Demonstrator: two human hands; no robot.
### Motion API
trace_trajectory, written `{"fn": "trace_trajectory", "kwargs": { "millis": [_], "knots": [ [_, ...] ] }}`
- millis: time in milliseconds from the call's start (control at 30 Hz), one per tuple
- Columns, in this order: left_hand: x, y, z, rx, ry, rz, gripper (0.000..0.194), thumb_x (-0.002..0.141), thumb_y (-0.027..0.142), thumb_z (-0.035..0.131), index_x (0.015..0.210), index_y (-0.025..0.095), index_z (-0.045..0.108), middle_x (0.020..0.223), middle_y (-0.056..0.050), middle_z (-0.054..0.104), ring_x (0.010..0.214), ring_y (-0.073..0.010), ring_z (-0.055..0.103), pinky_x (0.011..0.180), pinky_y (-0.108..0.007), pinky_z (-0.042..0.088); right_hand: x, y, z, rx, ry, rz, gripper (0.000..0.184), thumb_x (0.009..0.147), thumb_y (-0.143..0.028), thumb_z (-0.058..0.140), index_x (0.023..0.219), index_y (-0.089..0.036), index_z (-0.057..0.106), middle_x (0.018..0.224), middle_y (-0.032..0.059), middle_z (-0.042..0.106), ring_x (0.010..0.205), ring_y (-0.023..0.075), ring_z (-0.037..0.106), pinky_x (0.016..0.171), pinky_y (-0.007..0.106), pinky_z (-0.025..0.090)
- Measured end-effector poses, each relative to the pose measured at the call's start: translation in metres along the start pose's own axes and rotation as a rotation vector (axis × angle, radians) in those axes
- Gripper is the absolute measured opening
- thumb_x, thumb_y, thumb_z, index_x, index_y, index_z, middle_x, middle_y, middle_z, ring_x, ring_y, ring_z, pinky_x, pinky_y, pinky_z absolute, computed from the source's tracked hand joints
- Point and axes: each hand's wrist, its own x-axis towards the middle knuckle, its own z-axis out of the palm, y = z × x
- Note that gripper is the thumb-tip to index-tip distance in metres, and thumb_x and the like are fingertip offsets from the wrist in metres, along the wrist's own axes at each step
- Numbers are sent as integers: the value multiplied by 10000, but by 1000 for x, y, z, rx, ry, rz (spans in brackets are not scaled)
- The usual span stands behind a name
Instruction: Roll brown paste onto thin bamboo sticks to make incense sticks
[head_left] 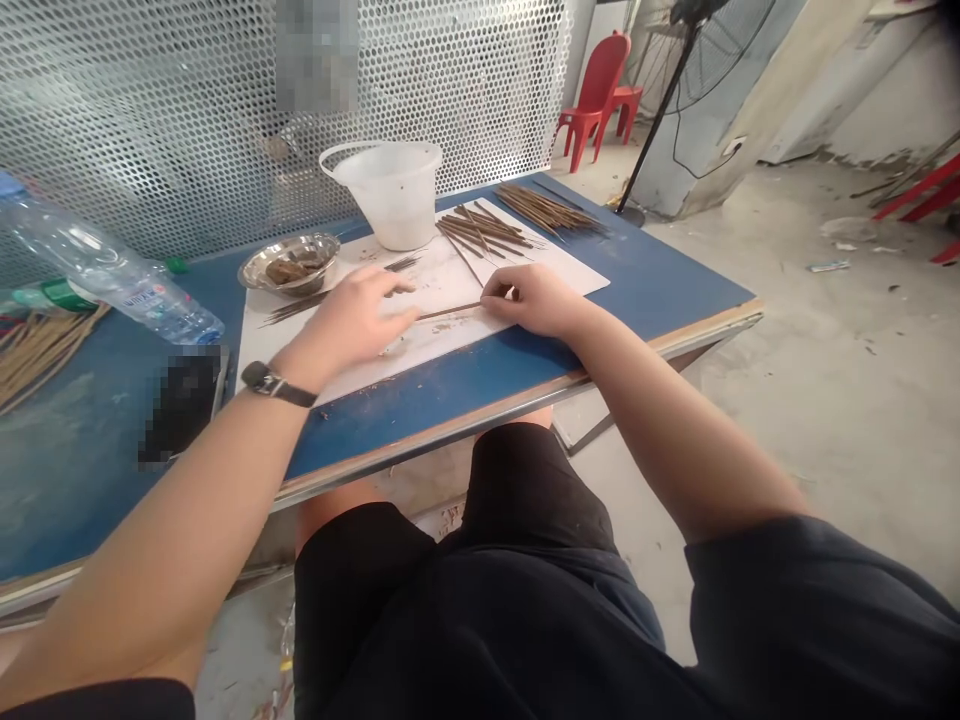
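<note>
A thin brown incense stick (450, 311) lies across the white board (360, 372) between my two hands. My right hand (534, 298) has its fingers curled and pinched on the stick's right end. My left hand (367, 318) hovers low at the other end with fingers spread, slightly blurred; whether its fingertips touch the stick is hard to see. Beyond my right hand, several finished-looking brown sticks (480, 230) lie in a loose pile. Thin dark bare sticks (296, 307) are partly hidden behind my left hand. A metal bowl (251, 275) holds brown lumps of paste.
A white plastic bucket (401, 195) stands at the board's back edge. More brown sticks (547, 208) lie on the blue table (675, 285) at the right. To the left are a water bottle (142, 285), a dark phone-like object (184, 405) and a bundle of tan sticks (45, 355). Perforated metal (465, 90) rises behind.
</note>
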Motion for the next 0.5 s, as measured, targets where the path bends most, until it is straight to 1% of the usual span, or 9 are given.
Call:
{"fn": "trace_trajectory", "kwargs": {
  "millis": [67,100,133,167,200,267,333,400,500],
  "knots": [
    [12,22,11,1,-19,64,423,958,412,673,1318,196,720,1360,-134,730,1275,-342,661,1096,-481,515,-1,-4,-1,80,17,32,137,900,-324,707,885,-202,767,860,62,764,781,210,639,759,360,485],
    [19,30,17,-9,-39,87,454,951,404,690,1346,180,708,1355,-141,739,1252,-340,676,1072,-465,523,-1,-6,-1,116,30,44,142,895,-334,714,876,-203,765,852,57,764,773,204,633,751,358,485],
    [25,37,23,-26,-75,98,479,950,399,698,1370,168,696,1306,-143,762,1190,-331,703,1019,-448,540,-1,-7,-1,148,43,53,148,889,-343,721,865,-203,763,848,55,765,770,200,629,744,357,487],
    [30,42,28,-46,-118,103,474,958,392,692,1372,158,692,1215,-135,790,1102,-316,728,950,-429,552,0,-8,0,178,54,61,153,881,-349,729,849,-203,760,845,55,766,768,197,628,739,358,489],
    [35,45,34,-56,-146,113,426,965,373,682,1326,150,710,1129,-124,805,1020,-301,739,881,-408,552,0,-8,0,205,61,68,155,871,-351,737,835,-202,756,845,57,769,769,197,630,737,359,492],
    [42,45,42,-55,-156,128,302,979,345,652,1189,151,750,1022,-113,806,909,-280,731,774,-382,523,1,-7,1,258,68,76,150,846,-350,757,823,-202,750,854,60,778,776,200,642,735,362,502],
    [46,40,48,-49,-134,148,231,994,330,616,1055,166,767,986,-110,804,878,-271,720,740,-374,496,2,-6,1,308,76,81,157,819,-356,782,853,-204,756,862,59,785,783,207,655,731,364,514],
    [48,34,52,-65,-113,165,234,1004,326,592,993,178,773,975,-107,808,888,-271,719,756,-376,489,1,-4,1,331,76,79,198,793,-368,807,902,-207,772,862,55,786,790,214,665,734,370,526],
    [49,27,54,-100,-111,189,245,1008,329,582,970,187,779,969,-98,811,893,-267,717,768,-377,485,0,-2,0,305,52,69,237,762,-377,830,922,-207,793,858,55,788,807,223,680,760,382,541]
  ]
}}
